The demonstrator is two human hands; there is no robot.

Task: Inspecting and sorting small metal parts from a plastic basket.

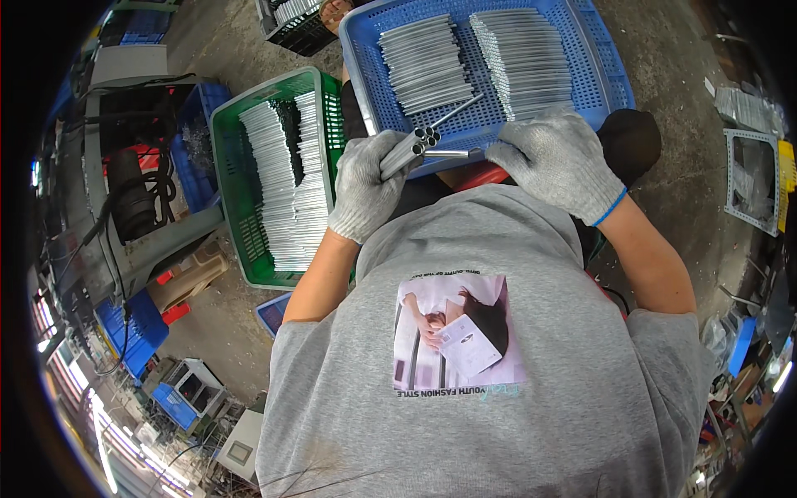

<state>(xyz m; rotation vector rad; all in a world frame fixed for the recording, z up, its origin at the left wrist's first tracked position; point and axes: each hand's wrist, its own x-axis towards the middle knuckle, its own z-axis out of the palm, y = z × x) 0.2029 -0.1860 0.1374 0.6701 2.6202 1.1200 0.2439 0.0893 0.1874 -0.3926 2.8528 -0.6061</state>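
Observation:
My left hand [365,184], in a grey knit glove, is closed around a small bundle of metal tubes [403,156], whose round open ends point up and to the right. One single metal tube [448,153] runs sideways from beside the bundle toward my right hand [554,159]. That hand, gloved too, has its fingers curled at the tube's far end; the exact contact is partly hidden. Ahead lies a blue perforated basket [365,62] with two stacks of tubes, the left stack [423,65] and the right stack [525,62]. A loose tube [458,109] slants near the left stack.
At my left stands a green crate [235,212] filled with rows of metal tubes [282,183]. Farther left is a machine frame [158,249] with dark cables. A black crate [295,35] sits at the far side. A white perforated frame [732,195] is at the right.

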